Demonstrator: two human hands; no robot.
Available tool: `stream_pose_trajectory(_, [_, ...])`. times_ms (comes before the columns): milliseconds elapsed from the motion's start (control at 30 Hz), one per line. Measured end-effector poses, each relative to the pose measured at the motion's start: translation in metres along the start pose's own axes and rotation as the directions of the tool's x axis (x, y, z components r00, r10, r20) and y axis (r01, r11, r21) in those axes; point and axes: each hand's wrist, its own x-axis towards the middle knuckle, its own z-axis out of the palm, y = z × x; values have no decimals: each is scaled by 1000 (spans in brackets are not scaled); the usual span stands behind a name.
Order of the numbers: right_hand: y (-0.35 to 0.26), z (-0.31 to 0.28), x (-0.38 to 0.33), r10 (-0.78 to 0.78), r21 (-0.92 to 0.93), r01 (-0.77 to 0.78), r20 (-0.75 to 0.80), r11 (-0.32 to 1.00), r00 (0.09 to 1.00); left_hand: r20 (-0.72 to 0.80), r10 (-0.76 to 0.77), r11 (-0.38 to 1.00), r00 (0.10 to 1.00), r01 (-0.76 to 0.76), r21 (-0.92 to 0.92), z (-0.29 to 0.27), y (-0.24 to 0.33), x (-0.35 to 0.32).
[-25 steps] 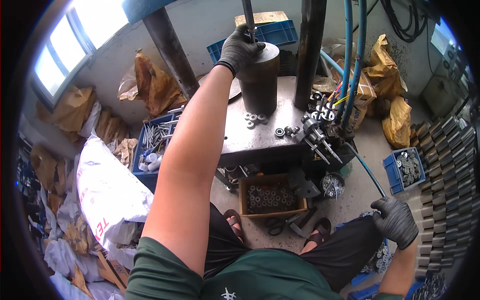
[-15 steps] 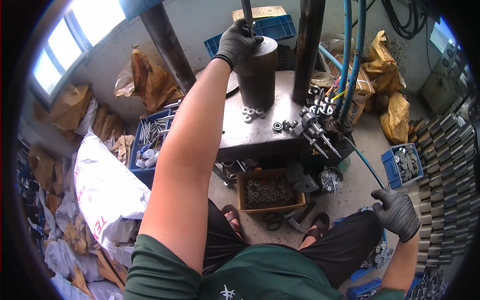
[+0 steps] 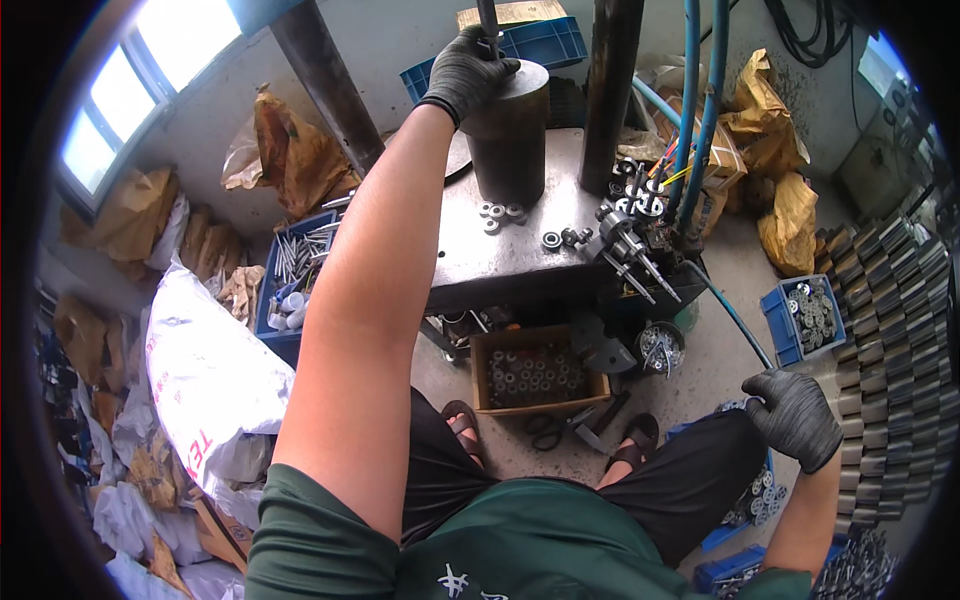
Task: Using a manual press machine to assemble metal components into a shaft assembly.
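My left hand [image 3: 465, 72], in a dark grey glove, reaches forward over a thick metal cylinder [image 3: 507, 145]. Its fingers close around the lower part of an upright metal rod [image 3: 487, 15], and the thumb lies toward the cylinder's top face. The fingertips are partly hidden. At the right, my gloved right hand [image 3: 795, 418] is closed over the end of a long blue lever [image 3: 735, 318]. Several small bearings [image 3: 497, 214] lie on the metal press table [image 3: 490, 262] in front of the cylinder. Another bearing [image 3: 551, 241] sits farther right, near a shafted metal assembly [image 3: 625, 240].
Two dark columns flank the cylinder; blue hoses [image 3: 690, 110] run down beside the right one. A blue crate of metal shafts [image 3: 290, 260] stands left. Below are a cardboard box of round parts [image 3: 480, 375] and a hammer [image 3: 605, 420]. Stacked metal pieces [image 3: 890, 380] line the right.
The whole view has shifted slightly. Both hands keep their holds, the left at the rod and the right on the lever.
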Motion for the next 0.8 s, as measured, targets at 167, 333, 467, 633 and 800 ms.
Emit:
stream_pose_trajectory(167, [3, -3, 2, 47, 160, -23, -151, 987, 987, 30, -5, 981, 1000, 11, -194, 12, -23, 18])
stream_pose_trajectory(333, [33, 20, 17, 9, 226, 71, -335, 972, 942, 28, -132, 811, 991, 124, -571, -10, -7, 4])
stream_pose_trajectory(467, [36, -16, 3, -111, -48, 114, 53, 992, 992, 108, -127, 580, 986, 162, -798, 21, -4, 18])
stream_pose_trajectory(633, [24, -13, 12, -51, 36, 51, -4, 998, 999, 58, -139, 721, 989, 142, -678, 6, -13, 16])
stream_pose_trajectory(800, [28, 4, 4, -167, -136, 182, 116, 974, 979, 76, -123, 758, 990, 143, -636, 7, -2, 11])
